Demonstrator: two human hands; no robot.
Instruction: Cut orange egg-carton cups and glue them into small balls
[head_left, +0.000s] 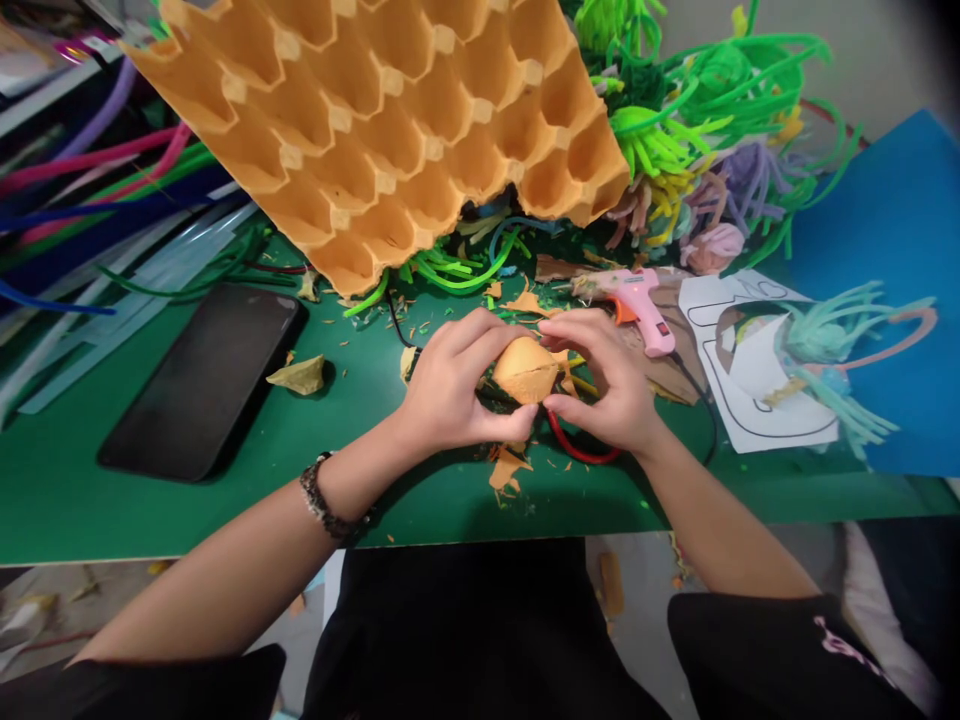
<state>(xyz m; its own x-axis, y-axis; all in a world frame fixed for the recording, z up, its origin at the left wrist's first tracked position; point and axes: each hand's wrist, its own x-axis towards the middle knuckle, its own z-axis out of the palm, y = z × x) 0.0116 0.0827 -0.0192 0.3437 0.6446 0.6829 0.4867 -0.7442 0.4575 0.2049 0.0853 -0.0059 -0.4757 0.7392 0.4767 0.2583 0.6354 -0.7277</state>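
A rounded orange piece of egg carton (525, 370), with a rough seam across it, is between my two hands above the green table (420, 510). My left hand (457, 385) grips it from the left, thumb below and fingers along the top. On the other side, my right hand (604, 380) pinches its right end between thumb and fingertips. Torn orange scraps (508, 468) lie under and around the hands. Behind my right hand rests a pink glue gun (637, 305) with an orange trigger. Part of a red pipe cleaner (581, 450) curves below my right hand.
A large orange egg tray (390, 85) with a torn edge stands at the back. A black phone (202, 385) and a carton scrap (300, 375) lie left. Colourful pipe cleaners (690, 130) pile up behind. White paper (750, 400) and a blue sheet (885, 270) lie right.
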